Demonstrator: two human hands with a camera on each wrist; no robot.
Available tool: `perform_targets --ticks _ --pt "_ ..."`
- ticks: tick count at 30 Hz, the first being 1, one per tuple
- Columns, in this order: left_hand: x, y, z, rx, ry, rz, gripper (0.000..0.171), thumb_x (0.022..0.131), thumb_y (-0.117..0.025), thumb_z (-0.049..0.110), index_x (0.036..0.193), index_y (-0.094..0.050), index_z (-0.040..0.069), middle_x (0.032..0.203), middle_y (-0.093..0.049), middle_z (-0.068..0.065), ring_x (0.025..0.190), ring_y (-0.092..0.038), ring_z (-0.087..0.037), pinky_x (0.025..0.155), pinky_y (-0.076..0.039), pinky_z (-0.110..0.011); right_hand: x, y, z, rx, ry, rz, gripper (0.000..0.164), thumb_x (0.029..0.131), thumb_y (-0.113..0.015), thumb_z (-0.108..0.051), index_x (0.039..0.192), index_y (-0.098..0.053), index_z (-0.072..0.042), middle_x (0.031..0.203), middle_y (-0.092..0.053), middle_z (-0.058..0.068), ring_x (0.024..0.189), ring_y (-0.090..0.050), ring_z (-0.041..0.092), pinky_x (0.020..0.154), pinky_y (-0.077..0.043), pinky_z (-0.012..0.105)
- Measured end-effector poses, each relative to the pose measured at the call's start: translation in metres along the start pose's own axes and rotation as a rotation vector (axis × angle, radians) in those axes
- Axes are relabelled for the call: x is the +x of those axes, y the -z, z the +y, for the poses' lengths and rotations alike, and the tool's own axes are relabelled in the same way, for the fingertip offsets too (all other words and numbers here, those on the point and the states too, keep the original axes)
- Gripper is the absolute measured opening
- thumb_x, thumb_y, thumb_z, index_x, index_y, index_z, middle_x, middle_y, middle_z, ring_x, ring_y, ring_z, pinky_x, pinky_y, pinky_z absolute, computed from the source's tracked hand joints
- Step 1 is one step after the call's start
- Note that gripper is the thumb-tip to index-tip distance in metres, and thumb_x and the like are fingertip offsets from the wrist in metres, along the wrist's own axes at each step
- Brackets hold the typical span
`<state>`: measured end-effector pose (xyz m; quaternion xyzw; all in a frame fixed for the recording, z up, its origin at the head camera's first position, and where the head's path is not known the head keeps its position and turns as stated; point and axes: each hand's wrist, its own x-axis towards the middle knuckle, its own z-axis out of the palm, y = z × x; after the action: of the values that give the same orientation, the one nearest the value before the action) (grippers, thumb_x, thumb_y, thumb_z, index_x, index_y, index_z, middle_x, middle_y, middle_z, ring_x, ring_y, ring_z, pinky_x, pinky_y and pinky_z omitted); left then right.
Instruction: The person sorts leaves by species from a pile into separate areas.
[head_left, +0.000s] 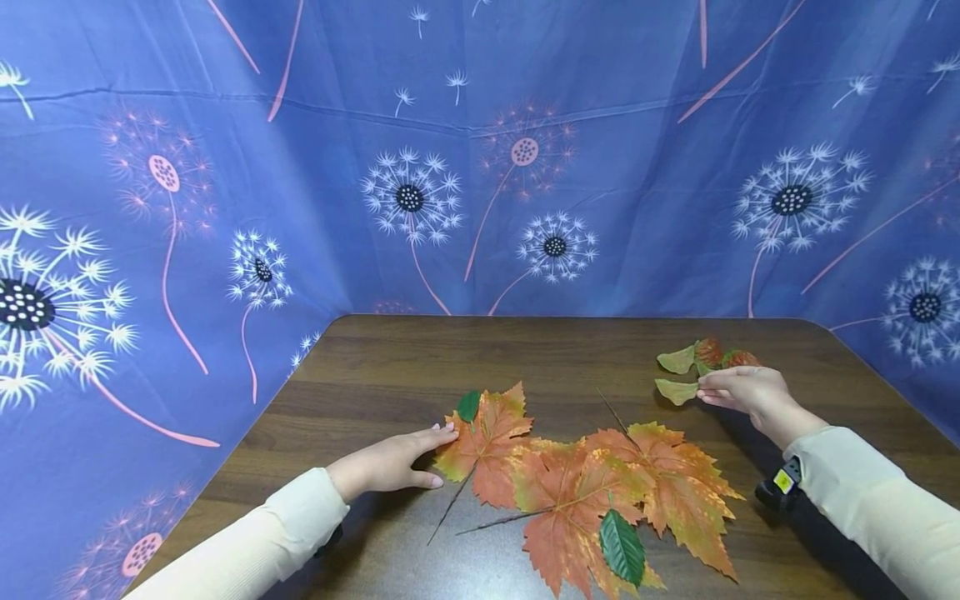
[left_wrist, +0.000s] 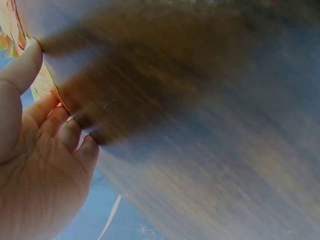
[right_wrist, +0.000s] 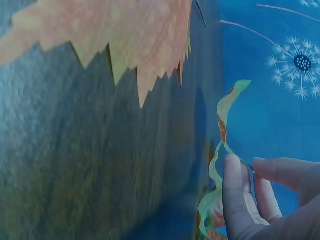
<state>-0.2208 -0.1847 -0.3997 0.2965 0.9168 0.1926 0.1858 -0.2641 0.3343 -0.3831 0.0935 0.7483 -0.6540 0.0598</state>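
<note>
My right hand (head_left: 757,402) pinches the thin stem of a yellow-green fan-shaped ginkgo leaf (head_left: 676,392) at the table's back right. In the right wrist view this ginkgo leaf (right_wrist: 228,106) extends from between thumb and fingers. Just behind it lie a second ginkgo leaf (head_left: 677,360) and small orange-red pieces (head_left: 708,352). My left hand (head_left: 393,462) has its fingers outstretched, the fingertips at the edge of the left orange maple leaf (head_left: 491,442). In the left wrist view those fingers (left_wrist: 80,132) meet the leaf edge near the tabletop.
Two more orange maple leaves, a middle one (head_left: 566,492) and a right one (head_left: 678,479), overlap on the brown wooden table (head_left: 420,350). A small green leaf (head_left: 468,406) tops the left maple leaf; another green leaf (head_left: 622,546) lies at the front. A blue dandelion-print cloth (head_left: 465,283) hangs behind.
</note>
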Motion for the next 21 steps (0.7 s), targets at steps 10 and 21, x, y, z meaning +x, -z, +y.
perform_targets --ticks 10,21 --pt "-0.002 0.001 0.001 0.023 -0.025 0.012 0.072 0.092 -0.066 0.026 0.153 -0.031 0.010 0.159 -0.028 -0.009 0.147 -0.025 -0.031 0.114 -0.028 -0.053 0.006 0.007 0.002 0.101 -0.044 0.072 0.013 0.087 -0.060 0.009 0.081 -0.064 -0.002 0.068 -0.070 0.000 0.064 -0.071 0.011 0.069 -0.059 0.027" --pt "0.000 0.001 0.001 0.019 -0.013 0.005 0.072 0.092 -0.066 0.027 0.153 -0.031 0.012 0.160 -0.027 -0.007 0.147 -0.025 -0.029 0.114 -0.028 -0.052 0.015 0.020 0.006 0.177 -0.149 0.223 0.013 0.085 -0.060 0.012 0.086 -0.054 0.000 0.060 -0.067 0.001 0.058 -0.070 0.014 0.066 -0.059 0.031"
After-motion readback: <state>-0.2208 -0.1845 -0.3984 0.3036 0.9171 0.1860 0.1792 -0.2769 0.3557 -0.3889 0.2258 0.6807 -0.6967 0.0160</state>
